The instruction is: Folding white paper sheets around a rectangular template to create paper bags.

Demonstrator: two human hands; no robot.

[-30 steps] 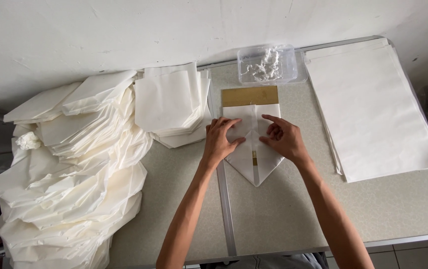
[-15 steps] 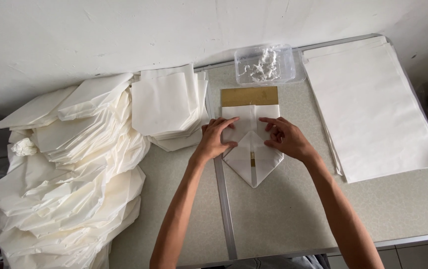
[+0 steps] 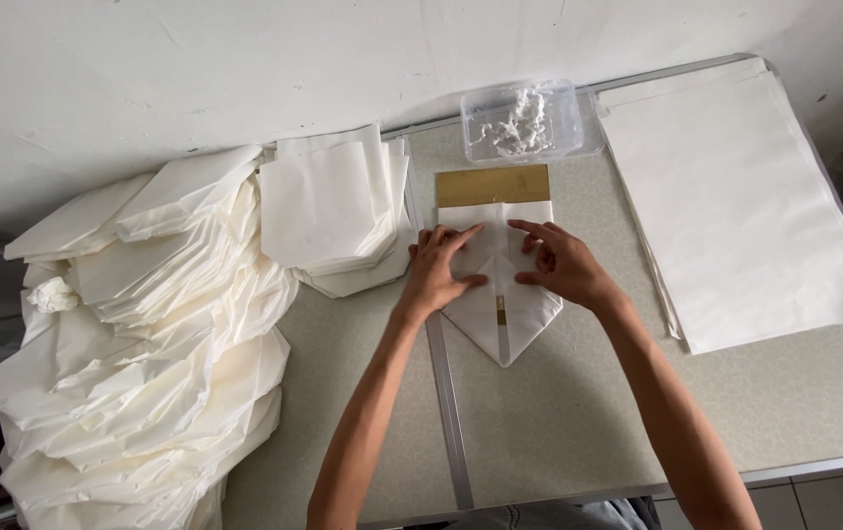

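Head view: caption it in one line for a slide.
Both hands, left hand and right hand, press a folded white paper on a grey table.

Clear plastic tub (image 3: 531,120), flat white sheets (image 3: 740,206), heaped folded paper (image 3: 147,344).

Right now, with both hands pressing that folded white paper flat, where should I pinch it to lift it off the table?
Probably at the pointed tip of the folded paper, coming from the near table edge. That corner lies bare and past both the left hand and right hand, while the top end sits over the gold strip.
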